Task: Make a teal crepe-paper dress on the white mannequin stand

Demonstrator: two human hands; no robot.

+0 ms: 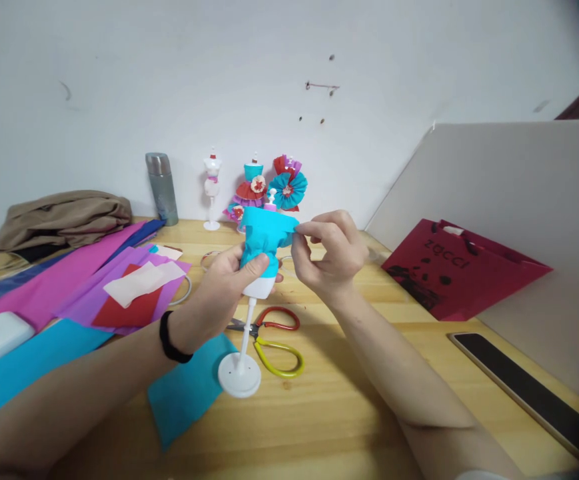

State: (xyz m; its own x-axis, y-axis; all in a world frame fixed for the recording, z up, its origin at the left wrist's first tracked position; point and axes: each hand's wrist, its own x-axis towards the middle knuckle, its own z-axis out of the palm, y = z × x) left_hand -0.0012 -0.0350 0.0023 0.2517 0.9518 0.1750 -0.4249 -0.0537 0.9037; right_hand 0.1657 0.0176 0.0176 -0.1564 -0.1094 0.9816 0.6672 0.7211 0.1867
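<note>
currently left hand (226,277) is closed round the waist of a small white dress form (259,288), thumb pressing blue paper (262,233) onto its front. right hand (332,250), just beside it, has thumb and index pinched on the paper's free edge, other fingers curled. paper wraps the torso, gathered near the left thumb; white lower body shows under that. form tilts a bit; can't tell if its round base (239,383) touches the table (349,407).

below the hands: scissors (254,329), red and yellow handles, partly behind the stand pole; blue sheet (182,403) lower left, near left wrist. left of left hand: red sheet (119,310) with a pale strip (144,283) on top. beyond both hands: bare form (212,183), grey-green flask (162,193). right of right hand: red bag (454,270), well apart.
</note>
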